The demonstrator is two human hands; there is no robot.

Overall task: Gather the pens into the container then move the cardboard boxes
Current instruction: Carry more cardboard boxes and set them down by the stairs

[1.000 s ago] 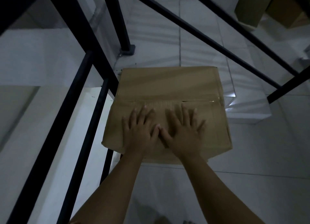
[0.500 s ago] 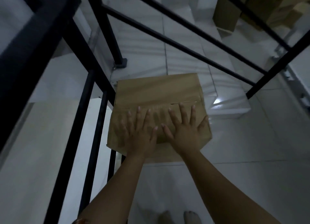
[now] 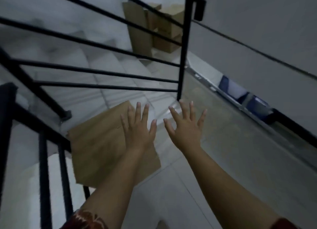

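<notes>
Left hand [image 3: 138, 134] and right hand [image 3: 186, 131] outstretched, fingers spread.

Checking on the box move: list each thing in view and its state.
cardboard box: closed, on the landing floor by the railing.
left hand: open, fingers spread, above the box.
right hand: open, fingers spread, holding nothing.
cardboard boxes downstairs: standing beyond the stairs, top flaps open.
railing: fixed, upright.

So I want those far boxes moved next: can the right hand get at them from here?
Probably not. The right hand hangs open over the landing, while the far boxes stand down beyond the black railing and the stairs, well out of reach.
</notes>
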